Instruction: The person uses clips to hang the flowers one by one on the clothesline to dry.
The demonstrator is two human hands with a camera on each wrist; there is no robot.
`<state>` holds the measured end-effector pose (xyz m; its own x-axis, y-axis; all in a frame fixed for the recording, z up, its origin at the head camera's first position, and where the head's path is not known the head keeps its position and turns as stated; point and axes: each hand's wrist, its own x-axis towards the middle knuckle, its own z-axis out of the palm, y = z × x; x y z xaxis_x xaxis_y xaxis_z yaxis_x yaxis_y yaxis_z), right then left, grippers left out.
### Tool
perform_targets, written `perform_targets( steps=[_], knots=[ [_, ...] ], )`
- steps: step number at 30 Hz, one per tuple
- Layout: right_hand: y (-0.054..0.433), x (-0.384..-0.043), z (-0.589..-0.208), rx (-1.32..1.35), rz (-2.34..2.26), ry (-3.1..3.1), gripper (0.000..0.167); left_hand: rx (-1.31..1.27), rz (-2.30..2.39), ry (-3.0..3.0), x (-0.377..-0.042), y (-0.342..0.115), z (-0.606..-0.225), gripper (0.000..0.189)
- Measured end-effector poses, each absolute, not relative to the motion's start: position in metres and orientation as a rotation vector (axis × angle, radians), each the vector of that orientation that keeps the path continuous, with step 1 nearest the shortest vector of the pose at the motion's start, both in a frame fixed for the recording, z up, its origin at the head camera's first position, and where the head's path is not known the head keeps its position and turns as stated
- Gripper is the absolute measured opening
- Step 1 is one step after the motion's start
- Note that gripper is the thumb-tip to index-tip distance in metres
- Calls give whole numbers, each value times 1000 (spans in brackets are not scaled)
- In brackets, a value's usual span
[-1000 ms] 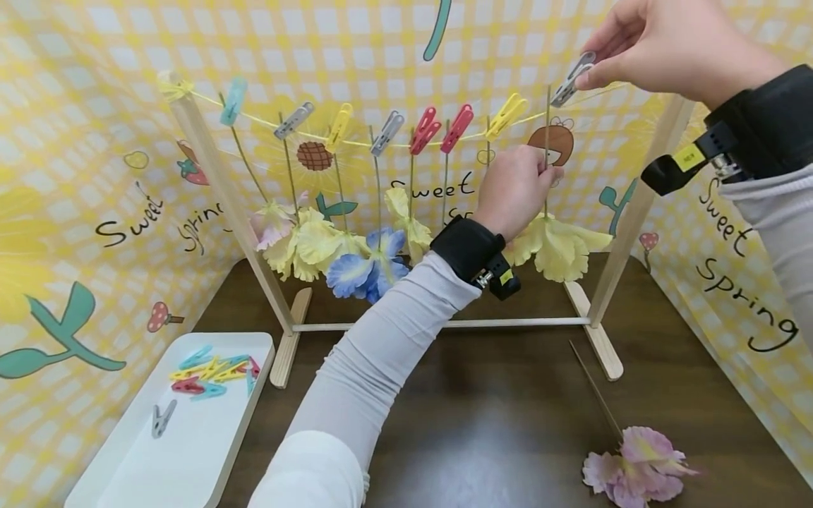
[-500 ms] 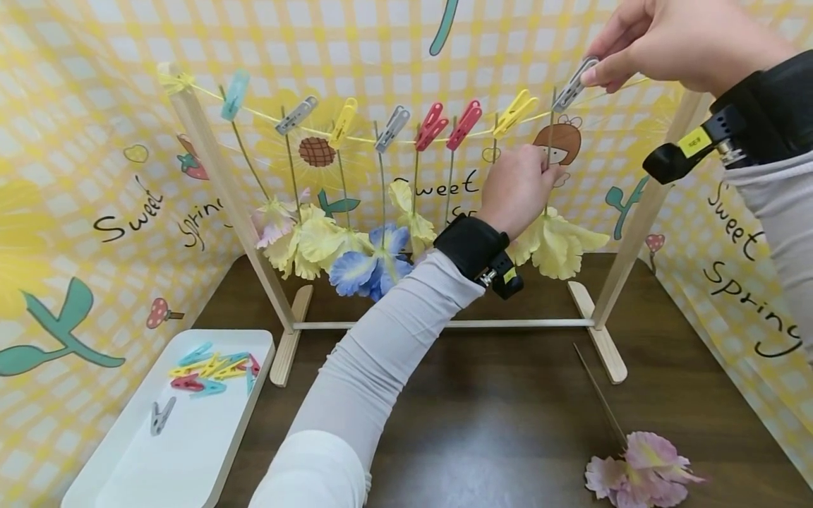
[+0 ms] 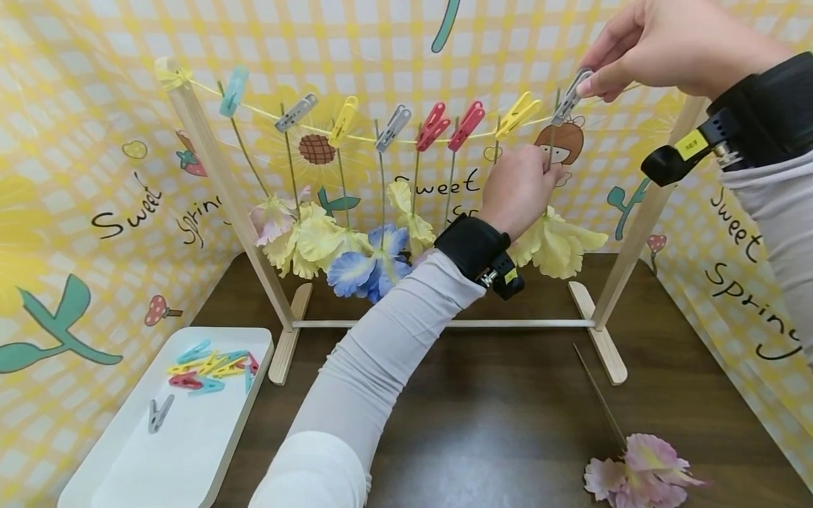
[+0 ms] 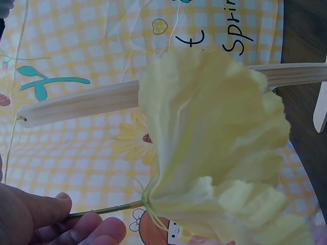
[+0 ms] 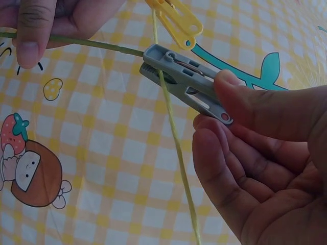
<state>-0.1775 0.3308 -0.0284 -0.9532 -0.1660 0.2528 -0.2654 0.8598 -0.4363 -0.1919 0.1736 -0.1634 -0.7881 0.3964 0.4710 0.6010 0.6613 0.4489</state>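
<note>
My left hand pinches the stem of a yellow artificial flower between thumb and fingers; its petals hang below the hand. Over at the upper right, my right hand holds a grey clothespin near its handle end, thumb on one side and fingers on the other. In the right wrist view the yellow string passes between the clothespin's two halves, and the stem's upper part meets its front end. Beside it on the string sits a yellow clothespin.
Several flowers hang from clothespins along the string, among them a blue one. A wooden frame carries the string. At left, a white tray holds loose clothespins. A pink flower lies on the dark table.
My right hand has brought the grey clothespin slightly down onto the string at the stem. The left hand keeps its grip on the stem, almost in place.
</note>
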Motion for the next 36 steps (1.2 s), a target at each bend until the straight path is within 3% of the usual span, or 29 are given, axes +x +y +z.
perform_targets(
  steps=[23, 30, 36],
  knots=[
    [325, -163, -35, 334, 389, -2854, 55, -851, -883, -2484, -194, 171, -169, 45],
    [324, -146, -50, 398, 323, -2702, 48, -862, -887, -2475, -197, 166, -168, 47],
    [321, -118, -88, 496, 359, -2526, 38, -891, -936, -2471, -199, 161, -166, 44]
  ],
)
